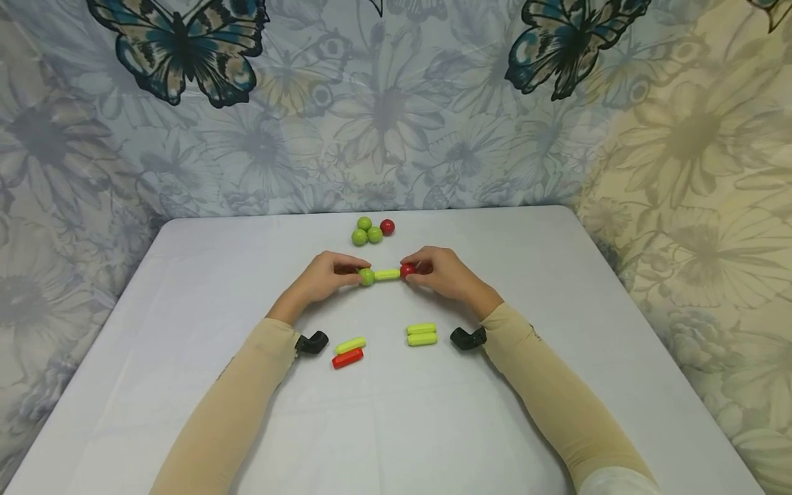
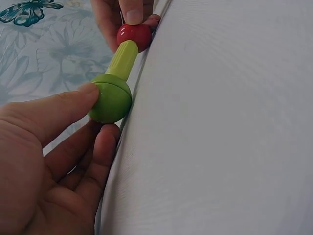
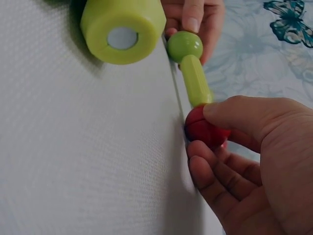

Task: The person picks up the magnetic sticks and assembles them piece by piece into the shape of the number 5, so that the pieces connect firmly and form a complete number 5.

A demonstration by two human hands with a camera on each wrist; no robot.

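Note:
A yellow-green rod [image 1: 387,274] lies between a green ball [image 1: 367,277] on its left end and a red ball [image 1: 407,271] on its right end, the three in one line. My left hand [image 1: 329,276] pinches the green ball between thumb and fingers. On the other side my right hand [image 1: 447,273] pinches the red ball. In the left wrist view the rod [image 2: 122,60] meets the green ball [image 2: 111,100] end-on. The right wrist view shows the thumb on the red ball [image 3: 204,128], whose underside is partly covered by fingers.
Several loose balls, green [image 1: 359,237] and red [image 1: 387,227], sit near the table's back edge. A yellow-green rod [image 1: 350,345] and a red rod [image 1: 348,358] lie front left; two yellow-green rods [image 1: 422,339] lie front right. Patterned cloth [image 1: 383,137] hangs behind the white table [image 1: 396,426].

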